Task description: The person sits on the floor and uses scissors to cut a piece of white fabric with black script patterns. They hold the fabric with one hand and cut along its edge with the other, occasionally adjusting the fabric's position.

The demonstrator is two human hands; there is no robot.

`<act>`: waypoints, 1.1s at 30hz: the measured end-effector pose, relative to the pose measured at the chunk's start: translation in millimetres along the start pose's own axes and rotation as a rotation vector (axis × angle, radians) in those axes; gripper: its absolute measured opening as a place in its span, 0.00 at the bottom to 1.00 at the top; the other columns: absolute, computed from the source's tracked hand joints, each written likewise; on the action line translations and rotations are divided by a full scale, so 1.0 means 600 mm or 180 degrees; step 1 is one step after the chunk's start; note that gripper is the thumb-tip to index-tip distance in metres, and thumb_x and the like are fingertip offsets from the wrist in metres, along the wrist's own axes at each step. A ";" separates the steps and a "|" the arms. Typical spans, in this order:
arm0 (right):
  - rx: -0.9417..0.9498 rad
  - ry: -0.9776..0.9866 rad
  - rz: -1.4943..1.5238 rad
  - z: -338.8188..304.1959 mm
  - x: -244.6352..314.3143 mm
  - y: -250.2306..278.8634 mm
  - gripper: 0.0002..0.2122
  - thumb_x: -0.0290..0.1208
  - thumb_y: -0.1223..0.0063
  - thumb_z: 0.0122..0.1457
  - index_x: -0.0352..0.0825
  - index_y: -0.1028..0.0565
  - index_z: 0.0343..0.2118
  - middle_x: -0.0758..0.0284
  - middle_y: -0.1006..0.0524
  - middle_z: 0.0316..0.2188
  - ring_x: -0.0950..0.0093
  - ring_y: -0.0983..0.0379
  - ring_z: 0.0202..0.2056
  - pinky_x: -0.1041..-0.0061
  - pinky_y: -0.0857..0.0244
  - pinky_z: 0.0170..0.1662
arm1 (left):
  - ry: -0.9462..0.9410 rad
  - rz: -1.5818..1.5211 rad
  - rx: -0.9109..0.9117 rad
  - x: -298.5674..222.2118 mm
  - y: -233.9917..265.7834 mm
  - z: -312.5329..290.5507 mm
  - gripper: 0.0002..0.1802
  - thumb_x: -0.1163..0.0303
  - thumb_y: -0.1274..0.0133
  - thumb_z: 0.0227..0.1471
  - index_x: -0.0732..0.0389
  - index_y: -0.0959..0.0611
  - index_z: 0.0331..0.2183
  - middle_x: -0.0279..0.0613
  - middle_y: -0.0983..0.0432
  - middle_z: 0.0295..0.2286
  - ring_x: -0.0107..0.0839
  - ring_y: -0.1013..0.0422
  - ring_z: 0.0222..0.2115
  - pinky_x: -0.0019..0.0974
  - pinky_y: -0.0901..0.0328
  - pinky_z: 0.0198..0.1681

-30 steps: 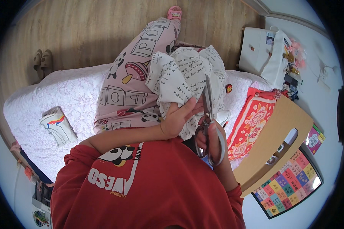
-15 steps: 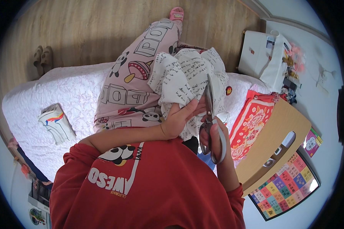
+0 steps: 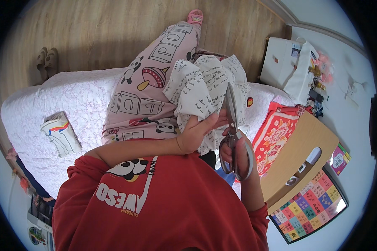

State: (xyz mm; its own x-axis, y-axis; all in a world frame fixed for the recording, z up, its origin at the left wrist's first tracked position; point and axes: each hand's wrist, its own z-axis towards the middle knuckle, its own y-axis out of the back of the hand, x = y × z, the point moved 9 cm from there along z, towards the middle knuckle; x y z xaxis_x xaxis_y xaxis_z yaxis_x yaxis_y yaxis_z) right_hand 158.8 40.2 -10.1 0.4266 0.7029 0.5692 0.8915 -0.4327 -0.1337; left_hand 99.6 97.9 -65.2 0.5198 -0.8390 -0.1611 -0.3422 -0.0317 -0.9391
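My right hand [image 3: 239, 151] is closed round the handles of large metal scissors [image 3: 231, 108]. Their blades point away from me, and the tips lie over a white cloth [image 3: 211, 79] printed with black script. This cloth is bunched in loose folds on my lap, over pink printed trousers [image 3: 144, 88]. Close to the blades, my left hand [image 3: 193, 134] grips the near part of the cloth, thumb on top. Some of its fingers are hidden by the folds.
Under me is a bed with a pale patterned cover [image 3: 25, 113]. A folded white item [image 3: 60, 134] lies on it at left. To the right are a red floral cloth [image 3: 276, 136], a wooden board [image 3: 301, 154] and a white case [image 3: 280, 62]. Brown slippers [image 3: 50, 62] stand on the floor.
My right hand and the scissors have shifted slightly, with the handle loops a little farther apart. My left hand stays at the cloth.
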 end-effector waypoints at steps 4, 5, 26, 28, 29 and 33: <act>0.0078 0.0009 -0.0171 -0.001 0.007 -0.004 0.25 0.54 0.57 0.55 0.32 0.36 0.39 0.73 0.41 0.15 0.85 0.47 0.16 0.87 0.53 0.19 | -0.0037 -0.0015 -0.0222 -0.002 0.007 0.003 0.21 0.69 0.65 0.58 0.70 0.37 0.50 0.52 0.37 0.48 0.40 0.38 0.50 0.43 0.45 0.55; 0.0095 0.0021 -0.0207 -0.002 0.006 -0.005 0.25 0.54 0.57 0.55 0.32 0.36 0.39 0.73 0.41 0.15 0.84 0.47 0.16 0.87 0.53 0.19 | 0.0164 -0.0177 -0.0255 0.004 0.011 0.008 0.20 0.69 0.64 0.57 0.70 0.36 0.49 0.51 0.35 0.47 0.40 0.37 0.49 0.43 0.45 0.55; -0.2510 0.1126 -0.3048 0.120 0.108 0.118 0.24 0.36 0.37 0.44 0.33 0.32 0.44 0.55 0.25 0.32 0.65 0.27 0.34 0.72 0.35 0.38 | 0.0814 -0.2557 -0.1756 -0.035 0.094 0.064 0.11 0.78 0.55 0.45 0.66 0.32 0.35 0.42 0.35 0.27 0.32 0.40 0.26 0.32 0.41 0.32; -0.2610 0.1202 -0.3210 0.140 0.093 0.149 0.25 0.36 0.38 0.44 0.34 0.33 0.45 0.52 0.25 0.31 0.57 0.27 0.34 0.68 0.35 0.36 | 0.0814 -0.2626 -0.1714 -0.033 0.089 0.067 0.09 0.76 0.54 0.47 0.64 0.31 0.34 0.41 0.36 0.26 0.30 0.40 0.26 0.31 0.41 0.31; -0.2471 0.1248 -0.3140 0.147 0.082 0.154 0.24 0.36 0.39 0.44 0.34 0.33 0.45 0.52 0.25 0.32 0.57 0.27 0.34 0.68 0.35 0.37 | 0.0829 -0.2661 -0.1692 -0.031 0.086 0.068 0.09 0.75 0.53 0.48 0.63 0.31 0.34 0.40 0.36 0.26 0.30 0.40 0.26 0.30 0.42 0.30; -0.2262 0.1379 -0.2905 0.144 0.063 0.170 0.24 0.33 0.40 0.45 0.32 0.34 0.45 0.53 0.25 0.32 0.62 0.26 0.33 0.69 0.34 0.36 | 0.0774 -0.1976 -0.0591 -0.010 0.125 0.088 0.08 0.70 0.48 0.50 0.60 0.29 0.33 0.38 0.35 0.26 0.26 0.40 0.24 0.28 0.42 0.29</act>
State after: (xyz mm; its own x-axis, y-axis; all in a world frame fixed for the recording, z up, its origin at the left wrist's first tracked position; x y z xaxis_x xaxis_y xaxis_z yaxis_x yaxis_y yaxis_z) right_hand 278.8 71.4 -72.4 -0.5145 0.7221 0.4625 0.4977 -0.1878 0.8468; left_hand 112.2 128.9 -150.5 0.4800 -0.7327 0.4825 -0.1776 -0.6197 -0.7644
